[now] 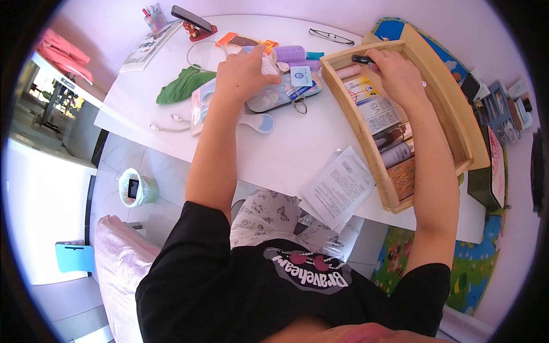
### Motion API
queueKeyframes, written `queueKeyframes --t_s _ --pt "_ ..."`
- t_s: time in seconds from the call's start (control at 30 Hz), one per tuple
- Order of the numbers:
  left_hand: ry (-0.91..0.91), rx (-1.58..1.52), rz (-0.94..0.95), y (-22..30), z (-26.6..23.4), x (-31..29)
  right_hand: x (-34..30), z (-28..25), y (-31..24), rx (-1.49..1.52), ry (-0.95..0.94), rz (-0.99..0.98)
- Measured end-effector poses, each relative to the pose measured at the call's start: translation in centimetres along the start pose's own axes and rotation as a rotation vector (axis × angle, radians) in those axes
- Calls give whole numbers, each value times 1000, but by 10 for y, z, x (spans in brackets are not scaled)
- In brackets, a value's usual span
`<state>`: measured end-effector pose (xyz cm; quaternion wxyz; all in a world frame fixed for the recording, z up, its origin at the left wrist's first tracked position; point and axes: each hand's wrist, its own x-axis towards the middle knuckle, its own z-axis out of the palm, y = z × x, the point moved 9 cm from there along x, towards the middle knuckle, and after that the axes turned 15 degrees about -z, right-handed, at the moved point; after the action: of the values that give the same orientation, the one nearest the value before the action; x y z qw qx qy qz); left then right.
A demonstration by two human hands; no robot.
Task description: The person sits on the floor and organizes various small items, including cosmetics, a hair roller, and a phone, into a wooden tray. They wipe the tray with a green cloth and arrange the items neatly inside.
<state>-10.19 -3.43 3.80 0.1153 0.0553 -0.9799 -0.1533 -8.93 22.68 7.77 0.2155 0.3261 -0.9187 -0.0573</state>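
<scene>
My left hand (243, 77) is over the pile at the middle of the white desk, thumb and forefinger apart around a pale printed packet (269, 66); I cannot see a grip. Beside it lie purple hair rollers (289, 54), a patterned case (269, 102), a light blue card (301, 76) and a metal key ring (299, 106). At the far end of the wooden drawer box (366, 128), my right hand (394, 74) pinches a small black-capped tube (361, 59). In the box's near-side compartments sit a pink tube (349, 71), a yellow packet (361, 90), a white box (380, 114) and a lilac bottle (397, 154).
White printed sachets (338, 186) lie at the desk's front edge. Toward the left are a green cloth (186, 86), white cables (171, 127) and a phone on a stand (191, 18). Glasses (331, 37) rest at the back. A waste bin (138, 188) stands on the floor.
</scene>
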Motion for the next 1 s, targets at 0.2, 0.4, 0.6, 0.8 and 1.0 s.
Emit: queueKeyframes --t_s 0.2,0.4,0.6,0.8,1.0 --pt "35 34 -34 -5 1 0 1 7 -3 -2 -56 -34" --pt "245 -416 33 -10 -18 0 -2 2 0 10 28 -56" --pt "-20 -855 100 24 -22 -13 -6 -4 13 -19 85 11" --pt "-164 -714 494 131 -7 -46 -14 -7 38 -14 127 152" --pt "-266 -268 422 179 37 -35 -22 -14 56 -52 105 322"
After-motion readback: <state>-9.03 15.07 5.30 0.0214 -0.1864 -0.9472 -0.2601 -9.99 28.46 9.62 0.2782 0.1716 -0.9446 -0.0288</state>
